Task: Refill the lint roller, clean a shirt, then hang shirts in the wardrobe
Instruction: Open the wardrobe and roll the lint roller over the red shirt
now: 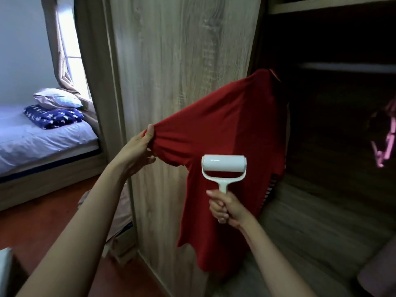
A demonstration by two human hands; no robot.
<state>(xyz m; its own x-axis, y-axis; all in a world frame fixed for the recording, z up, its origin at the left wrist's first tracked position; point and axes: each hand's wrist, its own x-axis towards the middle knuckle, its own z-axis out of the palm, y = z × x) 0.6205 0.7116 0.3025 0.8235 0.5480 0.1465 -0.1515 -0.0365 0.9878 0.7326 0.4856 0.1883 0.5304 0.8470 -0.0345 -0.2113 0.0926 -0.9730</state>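
A red shirt (231,125) hangs at the open wardrobe's edge, its top near the dark opening. My left hand (137,148) pinches the end of one sleeve and holds it stretched out to the left. My right hand (225,207) grips the handle of a white lint roller (224,165). The roller's head lies against the shirt's front just below the stretched sleeve. What the shirt hangs from is hidden.
A wood-grain wardrobe panel (171,71) stands behind the sleeve. The dark wardrobe interior (342,114) with shelves opens at right, a pink hanger (385,146) inside. A bed (42,136) with pillows lies at left. A light cloth heap (122,211) sits on the floor.
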